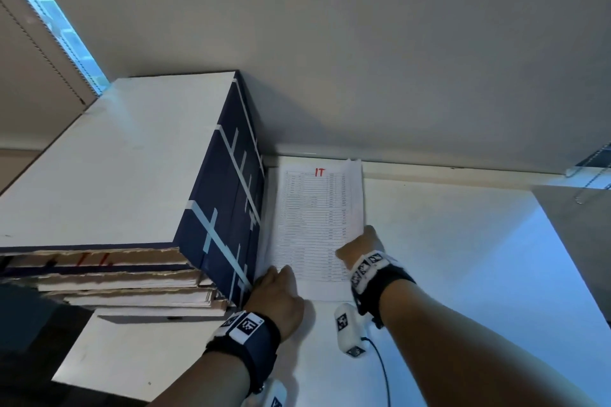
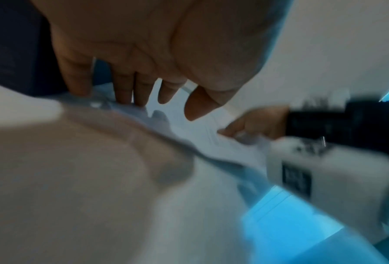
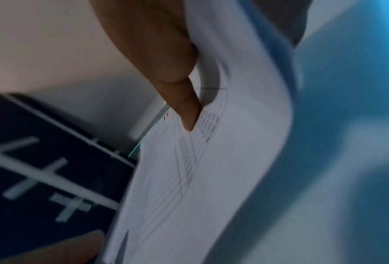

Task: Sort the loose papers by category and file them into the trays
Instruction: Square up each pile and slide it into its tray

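Observation:
A stack of printed sheets [image 1: 314, 218] marked "IT" in red lies flat on the white desk [image 1: 446, 258], its far end at the wall. It sits right beside a dark blue tray unit [image 1: 228, 208] crossed with white tape. My left hand [image 1: 274, 274] is at the stack's near left corner, fingers [image 2: 125, 89] straight and tips pressing on the paper [image 2: 198, 130]. My right hand [image 1: 357, 244] pinches the stack's right edge. Its thumb [image 3: 177, 89] lies on top and the paper [image 3: 211, 178] curls up over the hidden fingers.
The tray unit's open front [image 1: 132, 274] faces left and shows several layers holding paper. A white board [image 1: 132, 350] lies under it. A white wrist module with a black cable [image 1: 347, 327] hangs near the desk. The wall is close behind, and the desk's right edge [image 1: 568, 258] is lit by a window.

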`<state>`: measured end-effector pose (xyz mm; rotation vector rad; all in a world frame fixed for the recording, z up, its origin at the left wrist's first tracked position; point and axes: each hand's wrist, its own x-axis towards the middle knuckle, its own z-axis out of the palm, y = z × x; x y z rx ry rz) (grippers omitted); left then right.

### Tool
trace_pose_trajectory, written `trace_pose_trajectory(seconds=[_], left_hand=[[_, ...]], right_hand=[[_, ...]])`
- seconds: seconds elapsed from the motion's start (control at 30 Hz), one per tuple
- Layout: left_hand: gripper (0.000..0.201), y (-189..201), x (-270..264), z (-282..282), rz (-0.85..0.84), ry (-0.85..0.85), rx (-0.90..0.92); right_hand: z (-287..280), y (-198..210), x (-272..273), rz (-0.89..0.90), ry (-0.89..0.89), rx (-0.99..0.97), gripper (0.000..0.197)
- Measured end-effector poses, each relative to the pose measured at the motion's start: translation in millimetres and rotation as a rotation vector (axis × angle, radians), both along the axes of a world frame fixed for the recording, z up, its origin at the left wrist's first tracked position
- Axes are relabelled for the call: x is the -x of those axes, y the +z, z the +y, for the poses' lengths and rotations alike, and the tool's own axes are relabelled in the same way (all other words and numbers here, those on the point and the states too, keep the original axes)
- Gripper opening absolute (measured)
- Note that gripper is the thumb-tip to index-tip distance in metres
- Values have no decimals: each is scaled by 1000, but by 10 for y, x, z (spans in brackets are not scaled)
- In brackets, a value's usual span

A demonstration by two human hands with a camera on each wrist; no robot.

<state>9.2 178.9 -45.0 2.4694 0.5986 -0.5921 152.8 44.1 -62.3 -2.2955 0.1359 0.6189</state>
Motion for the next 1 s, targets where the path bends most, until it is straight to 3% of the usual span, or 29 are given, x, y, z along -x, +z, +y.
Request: trace_pose_trajectory(seconds=[0.07,0.13,0.17,0.23,0.3,0.37,0.47,0.57,0.67,0.77,0.83,0.9,0.93,0.97,1.0], left_hand=[[38,81,47,-82,12,58,41],[47,80,118,-158,1,137,60],[40,61,151,-197,-31,177,63],[33,29,206,-299,-67,228,72],[42,31,204,-426,-89,248,68],[55,15,162,-599,-70,240,35],[77,33,67,-830,-48,245,55],[71,3,4,-814,-77,276,102],[51,-14,22,-669,-130,342,124],[59,-16,81,-661,-164,404,163],[87,-84,112,-678,-156,506,393],[123,-202,156,-691,-85,634,831],[129,-242,179,-707,-12,625,942],[120,-272,195,-702,29,594,1012],[95,-259,197,-695,50,590,1032]], right_hand=[[-329,-49,-11,-11,-49,-99,58],[-773,-77,94,18,7,-139,62],[-1023,-90,189,53,30,-204,67],[-1542,-61,430,211,89,-372,79],[-1866,-70,603,361,117,-541,78],[-1913,-46,689,385,73,-597,77],[-1710,-201,684,194,84,-437,86],[-1635,-339,647,177,18,-383,65],[-1689,-70,717,184,-26,-396,60],[-1871,108,832,271,-131,-632,56],[-1969,174,890,292,-178,-825,57],[-2044,186,912,308,-194,-933,56],[-2061,165,913,320,-195,-931,56],[-2079,112,901,317,-211,-892,56],[-2087,37,894,294,-214,-804,56]])
